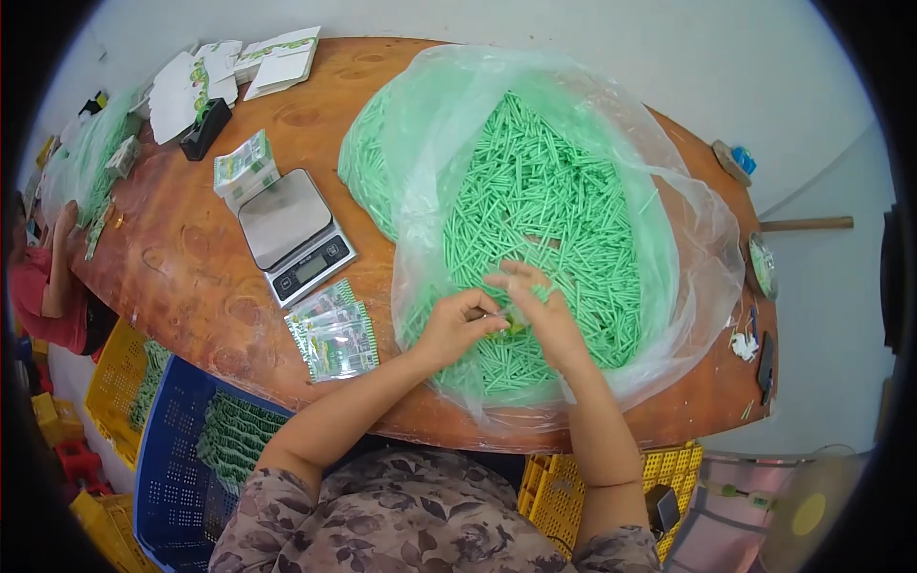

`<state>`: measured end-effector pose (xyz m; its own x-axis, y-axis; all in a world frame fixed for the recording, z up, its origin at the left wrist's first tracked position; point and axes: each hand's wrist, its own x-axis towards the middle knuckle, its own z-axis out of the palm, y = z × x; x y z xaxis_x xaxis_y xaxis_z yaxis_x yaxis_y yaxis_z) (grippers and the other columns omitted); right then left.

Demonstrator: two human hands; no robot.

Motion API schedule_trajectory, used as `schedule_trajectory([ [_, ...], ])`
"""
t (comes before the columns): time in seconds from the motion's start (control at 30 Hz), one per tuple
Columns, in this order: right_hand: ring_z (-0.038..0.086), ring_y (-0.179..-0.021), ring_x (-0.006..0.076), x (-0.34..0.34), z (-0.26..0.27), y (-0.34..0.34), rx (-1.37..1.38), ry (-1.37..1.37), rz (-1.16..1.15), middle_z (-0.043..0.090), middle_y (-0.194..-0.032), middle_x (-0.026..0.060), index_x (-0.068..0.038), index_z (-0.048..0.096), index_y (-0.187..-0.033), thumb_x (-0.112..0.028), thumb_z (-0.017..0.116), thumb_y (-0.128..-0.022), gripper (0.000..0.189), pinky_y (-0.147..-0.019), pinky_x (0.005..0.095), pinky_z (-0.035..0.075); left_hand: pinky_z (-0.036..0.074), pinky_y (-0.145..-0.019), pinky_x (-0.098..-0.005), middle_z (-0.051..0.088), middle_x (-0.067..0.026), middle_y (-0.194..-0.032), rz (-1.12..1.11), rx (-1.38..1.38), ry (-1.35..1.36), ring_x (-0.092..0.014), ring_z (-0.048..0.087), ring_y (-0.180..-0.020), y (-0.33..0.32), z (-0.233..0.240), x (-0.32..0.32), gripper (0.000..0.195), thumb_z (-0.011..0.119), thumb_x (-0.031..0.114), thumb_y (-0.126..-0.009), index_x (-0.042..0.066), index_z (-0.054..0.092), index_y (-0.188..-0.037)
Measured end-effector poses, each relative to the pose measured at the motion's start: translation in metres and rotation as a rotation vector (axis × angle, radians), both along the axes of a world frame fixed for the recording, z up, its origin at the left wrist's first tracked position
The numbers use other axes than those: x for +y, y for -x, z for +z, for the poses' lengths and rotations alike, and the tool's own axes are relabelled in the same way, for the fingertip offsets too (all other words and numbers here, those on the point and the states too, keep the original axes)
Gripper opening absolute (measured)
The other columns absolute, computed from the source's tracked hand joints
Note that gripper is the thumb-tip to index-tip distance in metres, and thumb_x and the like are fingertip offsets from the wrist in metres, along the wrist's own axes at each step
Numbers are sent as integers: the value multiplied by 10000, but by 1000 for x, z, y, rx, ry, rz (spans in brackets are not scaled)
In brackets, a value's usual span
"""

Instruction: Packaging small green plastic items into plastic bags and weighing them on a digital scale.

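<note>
A large clear plastic bag [430,208] full of short green sticks [544,165] lies open on the wooden table [215,272]. Over its near part, my left hand [462,322] pinches the edge of a small clear packet [514,322]. My right hand [541,308] is beside it with fingers bent above the packet; motion blur and overlap hide whether it holds sticks. Left of the bag sits a digital kitchen scale [297,236], its platform bare. Flat printed packets [337,336] lie below the scale, and a stack of similar packets [247,168] stands behind it.
White printed cartons [279,61] and a black tape dispenser [206,129] are at the back left. A blue crate [172,444] and yellow crates [566,494] stand below the near edge. At far left a person [50,286] works by another bag. A black-handled tool [766,369] lies far right.
</note>
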<state>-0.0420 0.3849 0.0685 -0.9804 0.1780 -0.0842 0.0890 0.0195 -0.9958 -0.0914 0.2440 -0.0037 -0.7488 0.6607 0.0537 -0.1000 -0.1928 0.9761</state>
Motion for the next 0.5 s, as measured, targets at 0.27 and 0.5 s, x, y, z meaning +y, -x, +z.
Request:
schedule_trajectory([
  [0.27,509,-873,150,2,7,-10,-11,-491,62,547,-956,51,-25,556,-998,-170,621,-748,297,-777,291,413,439,-662,-254,580,-32,-809,169,26,-31,-103,522,-753,4,3,-12,143,565,150,-836,15,597,-873],
  [0.5,557,-853,238,-70,39,-43,590,-1105,187,578,-916,149,34,544,-992,-86,583,-816,217,-758,350,452,463,-710,-356,587,-83,-800,372,1152,313,-284,575,-796,-39,92,-131,318,663,244,-606,60,551,-841],
])
